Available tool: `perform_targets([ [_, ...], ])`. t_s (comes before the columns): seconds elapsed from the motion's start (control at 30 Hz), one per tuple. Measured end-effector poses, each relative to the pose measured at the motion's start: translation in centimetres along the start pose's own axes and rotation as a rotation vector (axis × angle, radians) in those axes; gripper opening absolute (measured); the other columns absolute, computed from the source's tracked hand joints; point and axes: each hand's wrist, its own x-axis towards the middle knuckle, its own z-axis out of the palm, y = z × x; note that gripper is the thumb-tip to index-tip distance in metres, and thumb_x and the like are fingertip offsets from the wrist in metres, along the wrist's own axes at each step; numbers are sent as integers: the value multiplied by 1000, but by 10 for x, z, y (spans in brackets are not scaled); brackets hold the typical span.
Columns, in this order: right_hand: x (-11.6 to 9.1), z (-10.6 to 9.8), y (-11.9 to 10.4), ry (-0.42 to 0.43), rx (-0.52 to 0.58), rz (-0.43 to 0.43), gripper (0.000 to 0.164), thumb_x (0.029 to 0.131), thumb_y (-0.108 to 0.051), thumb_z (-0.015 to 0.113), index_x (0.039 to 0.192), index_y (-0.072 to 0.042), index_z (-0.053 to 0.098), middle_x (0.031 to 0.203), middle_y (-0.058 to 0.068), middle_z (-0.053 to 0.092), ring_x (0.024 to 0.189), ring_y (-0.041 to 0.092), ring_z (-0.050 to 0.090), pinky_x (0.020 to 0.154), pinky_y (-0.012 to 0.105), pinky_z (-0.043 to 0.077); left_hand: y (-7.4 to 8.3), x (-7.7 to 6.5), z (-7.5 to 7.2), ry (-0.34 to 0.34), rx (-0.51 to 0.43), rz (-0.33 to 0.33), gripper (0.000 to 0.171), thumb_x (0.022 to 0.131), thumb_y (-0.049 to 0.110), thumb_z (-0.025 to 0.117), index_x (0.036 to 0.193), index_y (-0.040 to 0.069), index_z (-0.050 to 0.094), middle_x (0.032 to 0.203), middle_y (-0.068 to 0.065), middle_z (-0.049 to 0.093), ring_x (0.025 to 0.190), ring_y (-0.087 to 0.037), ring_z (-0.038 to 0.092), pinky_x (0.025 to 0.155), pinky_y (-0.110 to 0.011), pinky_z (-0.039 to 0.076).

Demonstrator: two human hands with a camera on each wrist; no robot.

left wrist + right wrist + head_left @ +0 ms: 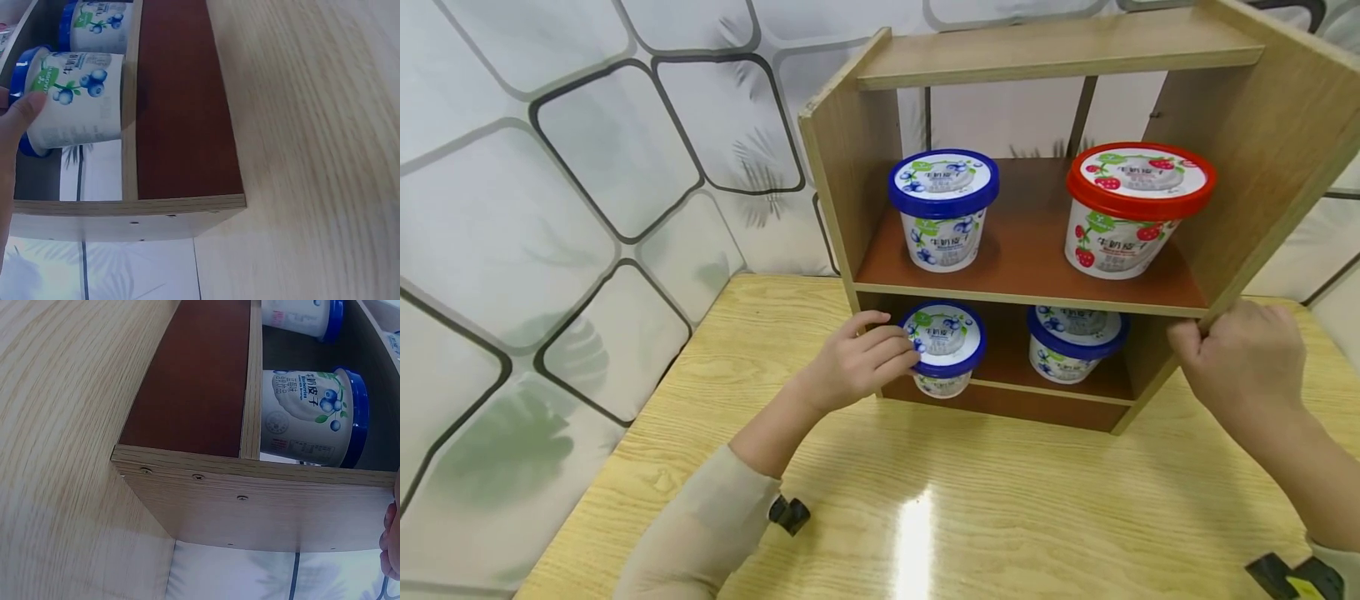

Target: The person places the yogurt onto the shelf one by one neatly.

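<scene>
My left hand holds the left side of a yogurt-type tub with a blue lid and blueberry print. This tub is at the front edge of the shelf unit's lower level. In the left wrist view, the thumb lies against the tub just below its lid rim. With my right hand, I grip the right side panel of the wooden shelf unit, the thumb at its front edge. Right of the held tub, a second blue-lidded tub stands on the lower level, its top partly hidden by the middle board.
On the middle board stand a blue-lidded tub at left and a red-lidded strawberry tub at right. The unit sits on a light wood table, against a patterned cloth backdrop.
</scene>
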Motion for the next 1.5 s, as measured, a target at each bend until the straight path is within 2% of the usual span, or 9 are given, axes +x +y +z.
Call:
perform_targets([
  [0.13,1,1,-1,-7,-2,-3,36,80,-26,32,49,-7,30,42,12,31,40,33,27,45,44,20,-2,2,-1,-20,27,-19,12,93,18,59,91,9,66,88,0,70,87,-16,65,87,-34,49],
  [0.3,2,2,-3,7,2,-3,35,79,-25,32,49,-8,29,42,12,30,39,32,26,45,43,19,-2,2,-1,-43,47,-65,9,92,6,57,89,8,66,87,-1,68,84,-17,64,86,-34,49],
  [0.5,1,2,-4,12,7,0,37,80,-25,33,48,-7,29,42,13,30,39,33,27,44,42,18,1,6,0,-53,71,-107,15,93,2,53,88,7,66,86,-3,68,82,-18,64,89,-35,49],
  [0.77,-1,1,0,-2,1,10,39,81,-27,33,48,-5,31,43,15,33,41,36,30,46,44,21,12,9,7,-32,219,-191,12,90,-1,57,87,5,68,85,-5,68,79,-18,66,88,-34,50],
  [0.97,-3,1,1,-11,-2,3,39,80,-26,32,46,-7,29,41,12,31,40,33,28,45,43,20,16,6,11,-13,227,-250,13,89,-2,57,90,4,69,88,-6,69,82,-19,66,88,-35,50],
  [1.27,-3,0,1,-7,-8,1,39,80,-25,32,45,-7,29,41,14,32,40,34,28,47,45,22,17,4,14,-25,245,-276,13,88,-1,59,93,6,69,91,-5,69,84,-17,65,91,-37,48],
  [1.5,-2,-7,0,-68,-38,-19,42,83,-27,31,47,-7,30,41,15,34,41,37,32,48,46,25,19,1,14,-15,271,-309,12,90,6,60,97,8,70,94,-4,70,84,-18,66,87,-37,49],
])
